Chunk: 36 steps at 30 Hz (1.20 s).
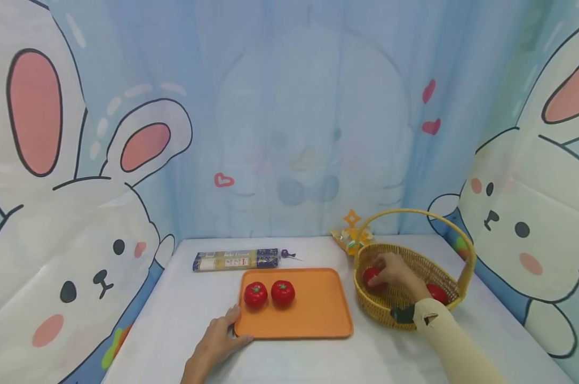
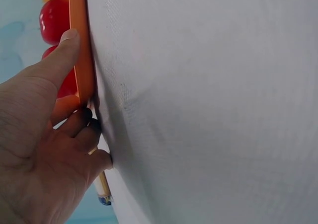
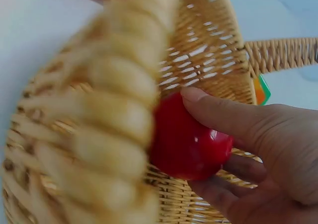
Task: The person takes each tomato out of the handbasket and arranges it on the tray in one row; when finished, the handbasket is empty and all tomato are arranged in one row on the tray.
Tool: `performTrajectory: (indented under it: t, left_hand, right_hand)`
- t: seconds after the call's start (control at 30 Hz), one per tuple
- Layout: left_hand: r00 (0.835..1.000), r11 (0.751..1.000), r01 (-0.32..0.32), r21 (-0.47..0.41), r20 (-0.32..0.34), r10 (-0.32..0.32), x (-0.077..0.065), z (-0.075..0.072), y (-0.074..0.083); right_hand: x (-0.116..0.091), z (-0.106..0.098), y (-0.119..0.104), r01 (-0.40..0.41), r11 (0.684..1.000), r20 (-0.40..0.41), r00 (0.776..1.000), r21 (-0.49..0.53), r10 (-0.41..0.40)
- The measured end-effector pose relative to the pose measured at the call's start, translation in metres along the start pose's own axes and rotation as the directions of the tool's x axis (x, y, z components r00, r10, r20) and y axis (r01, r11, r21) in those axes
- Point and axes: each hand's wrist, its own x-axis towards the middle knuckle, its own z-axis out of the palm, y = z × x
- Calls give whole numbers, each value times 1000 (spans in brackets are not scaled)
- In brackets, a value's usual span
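My right hand [image 1: 390,269] reaches into a yellow wicker basket [image 1: 380,312] and grips a red tomato [image 3: 186,142], thumb on one side and fingers round the other. Another red tomato [image 1: 436,293] lies at the basket's right end, partly hidden by the forearm. On the left, my left hand [image 1: 217,338] holds the front left corner of an orange tray [image 1: 318,304]. Its thumb lies against the front wall of the tray in the left wrist view, with the fingers round the side. Two red tomatoes [image 1: 255,295] [image 1: 283,294] with green tops sit side by side on the tray's left half.
Behind the tray lies a long blue and yellow packet [image 1: 236,260], with a purple lollipop [image 1: 285,253] at its end. A shiny orange-gold bag [image 1: 349,240] stands behind the basket. The basket's tall handle [image 1: 414,211] arches over the right hand. A bunny-print curtain [image 1: 289,117] closes the back.
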Motion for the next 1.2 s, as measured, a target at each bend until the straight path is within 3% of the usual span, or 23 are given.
performTrajectory:
  t: [0.3,0.43,0.67,1.2]
  left_hand:
    - [999,1000,30,-7,13,-30,-1,0,3]
    - [999,999,39,-8,12,-39,-1,0,4]
    - [998,998,61,3,14,-61,-1,-2,5]
    - [997,997,72,24,15,-73,0,-1,3]
  right_hand:
    - [-9,4,-5,-44,999,-41,998,22,45]
    - [-16,3,-6,-79,992,-77,993,99,87]
    - [-21,-5,-18,-141,956,-61,985,258,162]
    - [-38,-2,-40,-18,908,-80,995,419,57]
